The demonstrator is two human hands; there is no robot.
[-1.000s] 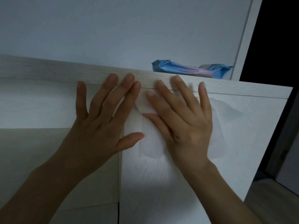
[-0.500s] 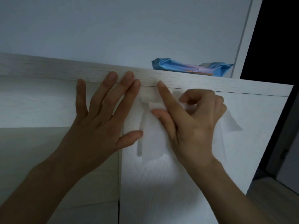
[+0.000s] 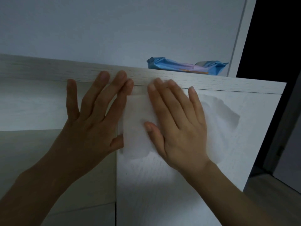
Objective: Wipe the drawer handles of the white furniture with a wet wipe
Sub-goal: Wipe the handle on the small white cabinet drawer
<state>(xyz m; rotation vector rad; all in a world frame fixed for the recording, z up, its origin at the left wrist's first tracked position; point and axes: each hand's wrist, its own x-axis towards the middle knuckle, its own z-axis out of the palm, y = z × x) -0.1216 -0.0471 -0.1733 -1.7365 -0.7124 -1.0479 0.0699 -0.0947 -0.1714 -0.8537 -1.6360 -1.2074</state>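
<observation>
The right hand (image 3: 179,128) lies flat on a white wipe (image 3: 135,121) and presses it against the front of the white furniture (image 3: 162,193). Its fingers are straight and only slightly spread, and the little finger stands a bit apart from the rest. Its fingertips reach up to the thin line under the top board (image 3: 48,69), and the thumb points left across the wipe. The wipe is spread open high on the right front panel, just under that board. It shows on both sides of the right hand, and its right part casts a soft shadow on the panel. The left hand (image 3: 91,128) rests flat on the front just left of the wipe. Its fingers are straight and fanned wide, with the three middle fingertips on the board's edge. Its thumb meets the wipe's left edge, and I cannot tell whether the tip lies over or under it. A dark vertical seam (image 3: 116,185) runs down the front below the left thumb. On top of the furniture, toward the right, lies a blue pack (image 3: 179,65), up against the pale wall (image 3: 114,26). A white frame (image 3: 239,36) borders a dark opening at the right.
</observation>
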